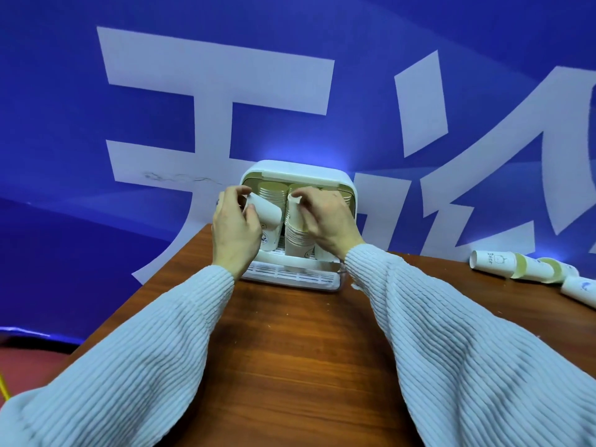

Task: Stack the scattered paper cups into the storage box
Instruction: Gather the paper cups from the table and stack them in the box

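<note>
A white storage box [346, 185] stands open at the far end of the wooden table, with a slotted white tray [290, 275] at its front. Inside it are stacks of white paper cups. My left hand [233, 227] holds a single paper cup [266, 212], tilted, in front of the box's left side. My right hand [325, 221] grips the top of a stack of upside-down cups [295, 233] standing in the box's middle. More stacked cups [272, 190] sit behind, mouths facing me.
Several loose paper cups [493, 262] lie on their sides at the table's far right edge, some nested. A blue banner with large white characters [213, 85] hangs behind the box. The brown table [290, 350] drops off at the left.
</note>
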`<state>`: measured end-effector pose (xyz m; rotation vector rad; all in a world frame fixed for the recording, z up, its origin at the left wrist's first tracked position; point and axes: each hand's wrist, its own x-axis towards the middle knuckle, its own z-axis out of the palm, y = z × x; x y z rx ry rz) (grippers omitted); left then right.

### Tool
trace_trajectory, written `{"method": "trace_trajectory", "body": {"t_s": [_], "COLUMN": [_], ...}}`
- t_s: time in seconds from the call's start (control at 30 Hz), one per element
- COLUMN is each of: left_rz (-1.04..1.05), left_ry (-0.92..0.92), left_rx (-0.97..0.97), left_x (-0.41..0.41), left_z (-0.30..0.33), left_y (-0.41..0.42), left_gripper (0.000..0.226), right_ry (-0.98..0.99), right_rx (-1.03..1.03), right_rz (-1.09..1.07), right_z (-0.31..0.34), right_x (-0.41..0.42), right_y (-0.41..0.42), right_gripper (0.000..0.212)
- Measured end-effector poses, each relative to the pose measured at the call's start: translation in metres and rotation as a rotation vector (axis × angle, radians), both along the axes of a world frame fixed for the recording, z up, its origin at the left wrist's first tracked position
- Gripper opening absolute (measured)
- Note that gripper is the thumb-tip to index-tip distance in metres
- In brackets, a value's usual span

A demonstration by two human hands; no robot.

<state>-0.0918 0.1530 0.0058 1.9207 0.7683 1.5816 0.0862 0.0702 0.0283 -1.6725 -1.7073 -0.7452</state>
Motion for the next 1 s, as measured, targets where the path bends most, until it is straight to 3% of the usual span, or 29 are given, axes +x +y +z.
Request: {"method": "trace_trajectory", "body": {"t_s": [0.23, 0.37, 0.57, 0.6, 0.7, 0.8, 0.87, 1.0], "left_rz": [0.015, -0.013, -0.067, -0.077, -0.091, -0.100, -0.109, -0.188], "left_ry": [-0.051, -0.078, -0.048, -0.039, -0.028, -0.010, 0.032, 0.313], "left_rx": [0.000, 0.033, 0.099, 0.111, 0.153, 0.206, 0.234, 0.312], "left_x": [0.004, 0.012, 0.023, 0.025, 0.030, 0.036, 0.043, 0.058], "left_z": [0.005, 0.017, 0.025, 0.025, 0.026, 0.031, 0.034, 0.033], "left_y": [0.008, 0.006, -0.001, -0.002, -0.007, -0.009, -0.009, -0.008], "left_gripper": [0.024, 0.023, 0.024, 0.025, 0.027, 0.028, 0.026, 0.022], "right_ry": [0.165, -0.066, -0.056, -0.057, 0.071, 0.183, 0.198, 0.201], "right_rx": [-0.385, -0.535, -0.579, -0.570, -0.421, -0.202, -0.169, -0.174], "right_rz": [0.000, -0.090, -0.109, -0.103, -0.092, -0.131, -0.152, -0.176], "right_z": [-0.016, -0.012, -0.009, -0.007, -0.001, 0.007, 0.009, 0.009], "right_x": [0.003, 0.011, 0.023, 0.022, 0.017, 0.022, 0.025, 0.030], "right_y": [0.002, 0.000, -0.009, -0.010, -0.018, -0.032, -0.044, -0.064], "right_gripper": [0.024, 0.028, 0.025, 0.024, 0.051, 0.043, 0.038, 0.037]}}
